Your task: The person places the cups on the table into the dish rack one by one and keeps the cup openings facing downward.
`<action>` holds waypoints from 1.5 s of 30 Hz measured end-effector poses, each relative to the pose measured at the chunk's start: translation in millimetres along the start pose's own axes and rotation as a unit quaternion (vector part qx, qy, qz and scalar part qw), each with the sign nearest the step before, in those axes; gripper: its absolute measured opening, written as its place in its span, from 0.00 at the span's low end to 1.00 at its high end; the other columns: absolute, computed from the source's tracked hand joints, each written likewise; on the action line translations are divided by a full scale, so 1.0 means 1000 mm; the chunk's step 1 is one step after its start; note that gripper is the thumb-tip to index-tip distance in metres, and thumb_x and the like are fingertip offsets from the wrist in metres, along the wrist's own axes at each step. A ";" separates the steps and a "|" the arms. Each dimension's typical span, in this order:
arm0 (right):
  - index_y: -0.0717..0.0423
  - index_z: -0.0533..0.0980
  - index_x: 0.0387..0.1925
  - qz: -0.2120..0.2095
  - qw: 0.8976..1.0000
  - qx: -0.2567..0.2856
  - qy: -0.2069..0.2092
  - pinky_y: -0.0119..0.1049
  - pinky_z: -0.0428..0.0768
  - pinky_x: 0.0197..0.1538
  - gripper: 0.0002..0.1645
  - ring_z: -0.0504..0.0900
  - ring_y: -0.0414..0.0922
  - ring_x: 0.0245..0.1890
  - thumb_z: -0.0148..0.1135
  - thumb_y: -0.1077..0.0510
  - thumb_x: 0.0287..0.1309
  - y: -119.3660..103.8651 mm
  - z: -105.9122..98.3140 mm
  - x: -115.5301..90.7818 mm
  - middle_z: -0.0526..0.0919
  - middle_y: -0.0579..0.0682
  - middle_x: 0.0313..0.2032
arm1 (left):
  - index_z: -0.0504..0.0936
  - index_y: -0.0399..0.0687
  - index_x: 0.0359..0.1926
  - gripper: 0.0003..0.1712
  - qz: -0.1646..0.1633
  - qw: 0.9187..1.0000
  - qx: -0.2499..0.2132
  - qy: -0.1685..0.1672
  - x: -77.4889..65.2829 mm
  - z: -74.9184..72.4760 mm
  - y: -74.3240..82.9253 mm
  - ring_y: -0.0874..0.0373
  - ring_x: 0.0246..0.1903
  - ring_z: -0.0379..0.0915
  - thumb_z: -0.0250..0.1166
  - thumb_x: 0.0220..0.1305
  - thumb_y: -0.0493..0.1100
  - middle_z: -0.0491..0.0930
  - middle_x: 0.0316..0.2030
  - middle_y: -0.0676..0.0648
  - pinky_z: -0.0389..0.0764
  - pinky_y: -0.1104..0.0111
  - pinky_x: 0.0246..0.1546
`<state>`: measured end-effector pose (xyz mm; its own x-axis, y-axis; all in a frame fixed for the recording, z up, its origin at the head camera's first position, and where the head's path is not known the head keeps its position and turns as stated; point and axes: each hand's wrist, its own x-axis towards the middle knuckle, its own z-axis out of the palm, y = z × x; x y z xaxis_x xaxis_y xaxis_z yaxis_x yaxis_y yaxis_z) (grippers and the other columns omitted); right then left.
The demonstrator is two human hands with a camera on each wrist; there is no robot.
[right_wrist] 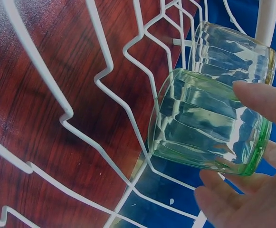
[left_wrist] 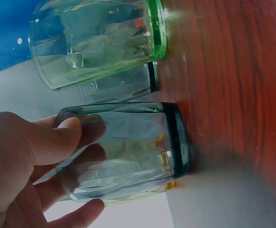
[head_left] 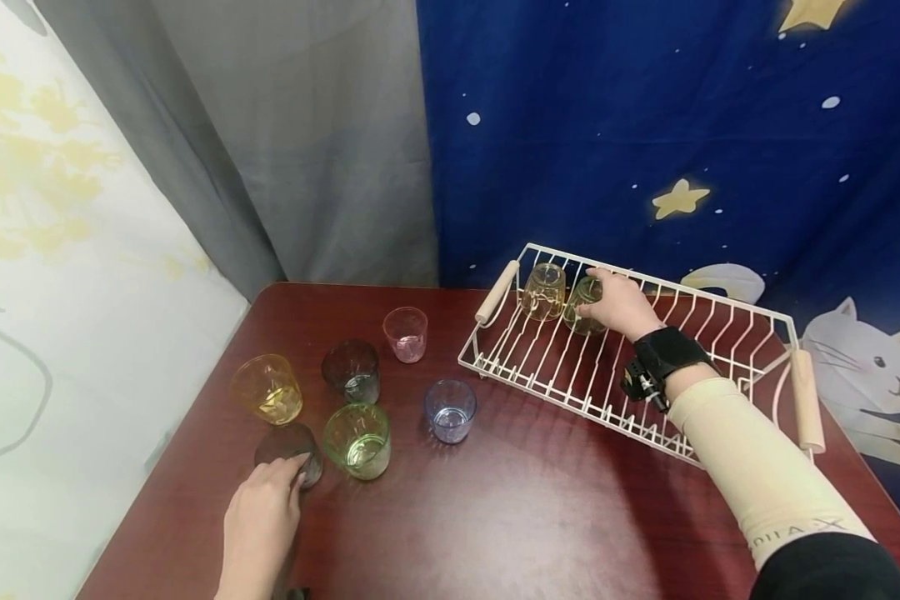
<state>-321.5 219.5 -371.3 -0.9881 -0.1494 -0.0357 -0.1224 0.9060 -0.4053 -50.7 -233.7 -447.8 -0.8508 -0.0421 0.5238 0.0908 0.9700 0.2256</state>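
My left hand pinches a dark grey glass near its rim, thumb on one side and fingers on the other. In the left wrist view that glass stands upright, its base at the tabletop. At the right, my right hand holds a green glass upside down in a white wire dish rack. Thumb and fingers grip it near the thick base in the right wrist view, and its rim is by the wires. Beside it an amber-tinted glass also sits upside down in the rack.
Upright glasses stand on the left half of the table: yellow, another dark grey, green, pink and blue. Wooden handles flank the rack. Curtains hang behind the table.
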 end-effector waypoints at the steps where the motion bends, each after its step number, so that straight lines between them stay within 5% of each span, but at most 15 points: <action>1: 0.62 0.56 0.71 0.001 1.000 -0.002 -0.003 0.64 0.66 0.65 0.47 0.63 0.70 0.65 0.66 0.51 0.56 0.000 0.000 0.000 0.64 0.74 0.66 | 0.86 0.43 0.38 0.15 0.001 1.000 0.001 0.004 0.000 0.000 0.000 0.48 0.27 0.78 0.72 0.45 0.30 0.84 0.27 0.47 0.78 0.55 0.26; 18: 0.58 0.56 0.73 -0.009 1.000 -0.004 0.012 0.65 0.63 0.67 0.48 0.57 0.70 0.69 0.65 0.49 0.56 -0.004 -0.004 -0.004 0.60 0.74 0.68 | 0.85 0.42 0.40 0.14 -0.011 0.999 -0.006 0.040 0.004 -0.007 0.002 0.45 0.27 0.79 0.71 0.48 0.31 0.85 0.29 0.44 0.77 0.52 0.25; 25: 0.55 0.61 0.71 -0.010 0.997 -0.001 0.072 0.68 0.65 0.63 0.44 0.59 0.70 0.67 0.65 0.47 0.55 -0.013 -0.010 -0.009 0.63 0.70 0.67 | 0.84 0.38 0.40 0.14 -0.008 0.998 -0.008 0.068 0.012 -0.011 0.005 0.44 0.28 0.78 0.70 0.49 0.29 0.85 0.29 0.40 0.77 0.51 0.38; 30: 0.53 0.62 0.70 -0.012 0.997 -0.001 0.076 0.68 0.65 0.63 0.43 0.58 0.69 0.67 0.65 0.46 0.55 -0.022 -0.013 -0.013 0.63 0.68 0.68 | 0.83 0.36 0.41 0.14 -0.003 0.996 -0.013 0.091 0.017 -0.010 0.007 0.41 0.30 0.79 0.68 0.51 0.29 0.84 0.29 0.37 0.74 0.47 0.51; 41: 0.53 0.62 0.70 -0.040 0.996 0.027 0.071 0.64 0.63 0.66 0.43 0.61 0.66 0.68 0.65 0.47 0.57 -0.047 -0.021 -0.033 0.64 0.66 0.67 | 0.82 0.33 0.41 0.12 0.010 0.987 -0.032 0.156 0.025 -0.018 0.015 0.40 0.30 0.78 0.66 0.52 0.27 0.83 0.28 0.35 0.73 0.48 0.56; 45: 0.54 0.65 0.68 -0.062 0.990 0.068 0.104 0.60 0.65 0.65 0.38 0.67 0.63 0.65 0.64 0.50 0.58 -0.054 -0.021 -0.042 0.69 0.64 0.64 | 0.81 0.32 0.42 0.11 0.009 0.985 -0.043 0.169 0.027 -0.019 0.019 0.39 0.31 0.78 0.64 0.56 0.27 0.82 0.29 0.34 0.71 0.54 0.61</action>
<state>-275.5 184.9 -328.3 -0.9655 -0.1587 0.2063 -0.2450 0.8217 -0.5147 -62.0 -221.0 -414.1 -0.6297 -0.1165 0.7681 0.1604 0.9479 0.2753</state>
